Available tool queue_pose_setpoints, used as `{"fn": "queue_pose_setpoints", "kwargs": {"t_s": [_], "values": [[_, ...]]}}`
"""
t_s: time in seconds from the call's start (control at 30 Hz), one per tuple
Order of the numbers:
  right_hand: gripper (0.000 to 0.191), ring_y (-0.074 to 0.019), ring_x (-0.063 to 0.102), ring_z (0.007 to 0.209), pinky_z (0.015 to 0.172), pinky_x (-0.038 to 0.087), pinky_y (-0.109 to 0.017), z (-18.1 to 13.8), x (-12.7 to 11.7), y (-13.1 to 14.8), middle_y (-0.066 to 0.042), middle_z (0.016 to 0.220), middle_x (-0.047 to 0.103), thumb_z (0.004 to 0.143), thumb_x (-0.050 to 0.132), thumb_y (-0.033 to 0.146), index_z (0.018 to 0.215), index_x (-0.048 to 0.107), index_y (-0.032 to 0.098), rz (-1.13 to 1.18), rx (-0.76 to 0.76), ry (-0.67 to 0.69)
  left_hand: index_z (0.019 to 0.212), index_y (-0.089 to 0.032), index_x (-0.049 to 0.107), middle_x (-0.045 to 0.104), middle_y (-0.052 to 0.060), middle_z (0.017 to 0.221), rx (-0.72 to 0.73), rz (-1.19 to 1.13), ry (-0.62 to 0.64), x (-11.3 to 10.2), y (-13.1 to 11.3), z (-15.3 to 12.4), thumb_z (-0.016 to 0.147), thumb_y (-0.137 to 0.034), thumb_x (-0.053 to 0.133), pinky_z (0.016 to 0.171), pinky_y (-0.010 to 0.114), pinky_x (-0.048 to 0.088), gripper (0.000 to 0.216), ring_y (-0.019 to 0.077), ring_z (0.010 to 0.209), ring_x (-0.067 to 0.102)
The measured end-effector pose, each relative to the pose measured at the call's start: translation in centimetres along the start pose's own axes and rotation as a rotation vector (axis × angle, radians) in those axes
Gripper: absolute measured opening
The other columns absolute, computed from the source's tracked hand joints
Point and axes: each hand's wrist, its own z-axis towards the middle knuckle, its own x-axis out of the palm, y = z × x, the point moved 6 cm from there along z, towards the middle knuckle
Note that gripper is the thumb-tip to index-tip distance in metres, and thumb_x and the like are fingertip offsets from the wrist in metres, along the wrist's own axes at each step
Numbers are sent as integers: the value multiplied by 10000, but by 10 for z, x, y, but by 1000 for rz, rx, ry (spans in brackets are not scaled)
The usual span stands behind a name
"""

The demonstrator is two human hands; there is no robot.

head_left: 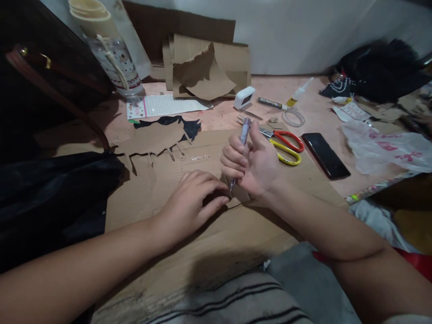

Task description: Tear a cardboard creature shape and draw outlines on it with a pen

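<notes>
My right hand (249,164) is closed in a fist round a slim purple craft knife (243,135), held upright with its tip down on a brown cardboard sheet (209,243). My left hand (192,202) lies on the same sheet just left of the tip, fingers together and pressing the cardboard flat. A thin cut line runs in the cardboard beside the knife tip. A cut-out cardboard shape (151,141) with narrow legs lies further left on the sheet.
Red and yellow scissors (286,146), a black phone (326,155), a tape ring (293,118), a glue tube (299,94), a marker (270,103) and a white dispenser (245,97) lie behind. Torn cardboard (205,67) leans at the wall. A dark bag (50,189) sits left, a plastic bag (388,146) right.
</notes>
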Motion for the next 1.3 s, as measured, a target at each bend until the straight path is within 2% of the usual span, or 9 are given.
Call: {"fn": "queue_pose_setpoints", "kwargs": {"t_s": [0.13, 0.23, 0.37, 0.43, 0.6, 0.77, 1.0, 1.13, 1.3], "values": [[686, -89, 206, 405, 359, 257, -208, -1, 0, -6, 64, 462, 298, 937, 390, 809, 571, 326, 232, 33, 47, 9, 1008, -194, 689, 725, 46, 1010, 47, -3, -8, -1, -1, 1, 991, -339, 660, 908, 371, 444, 149, 208, 985, 637], [655, -84, 198, 392, 355, 262, -203, 1, -3, -12, 71, 469, 303, 992, 371, 737, 591, 403, 220, 22, 62, -19, 1004, -211, 686, 730, 38, 1020, 64, -18, 13, 1, -3, 2, 977, -379, 682, 931, 374, 441, 171, 205, 1004, 648], [506, -80, 296, 408, 412, 346, -181, 7, -5, -21, 70, 551, 401, 1074, 367, 565, 824, 615, 202, -4, 34, -27, 996, -209, 663, 719, 59, 1035, 34, -21, 13, 2, -3, 3, 973, -460, 655, 937, 401, 453, 252, 238, 1039, 649], [398, -84, 353, 436, 444, 376, -174, 7, -4, -22, 67, 592, 442, 1086, 394, 494, 922, 631, 219, -4, 25, -14, 949, -197, 639, 713, 66, 995, 0, -28, 18, 1, -2, 4, 977, -472, 628, 912, 406, 459, 276, 246, 1004, 649], [558, -89, 220, 412, 360, 263, -179, 0, -3, -10, 61, 511, 345, 1052, 380, 583, 631, 390, 217, 29, 89, 15, 969, -198, 623, 710, 36, 989, -7, -77, 39, 3, -2, 4, 929, -387, 706, 910, 392, 433, 210, 217, 960, 636], [615, -89, 155, 396, 327, 190, -196, -2, -5, 6, 62, 445, 256, 1019, 312, 646, 561, 220, 248, 61, 54, 20, 1036, -193, 624, 677, 29, 968, 29, -48, 82, 8, -3, 2, 878, -351, 759, 898, 388, 425, 261, 216, 941, 605], [583, -83, 168, 394, 331, 191, -189, -1, -6, 8, 62, 449, 265, 1004, 371, 601, 569, 209, 248, 89, 4, -6, 1024, -205, 622, 673, 19, 972, 41, -36, 69, 8, -4, 2, 919, -250, 699, 914, 376, 414, 138, 211, 971, 600], [555, -82, 136, 379, 317, 167, -187, -1, -5, 5, 57, 421, 239, 1022, 270, 549, 563, 171, 253, 128, 21, -5, 1003, -200, 624, 675, 12, 954, 48, -51, 74, 7, -5, 2, 918, -228, 715, 902, 367, 416, 128, 206, 961, 598], [528, -83, 131, 392, 311, 168, -184, 1, -4, 5, 71, 447, 228, 1007, 358, 525, 585, 184, 258, 161, 17, -29, 993, -196, 624, 677, 20, 949, 47, -55, 59, 7, -4, 2, 908, -230, 737, 896, 373, 420, 145, 209, 945, 608]]}}
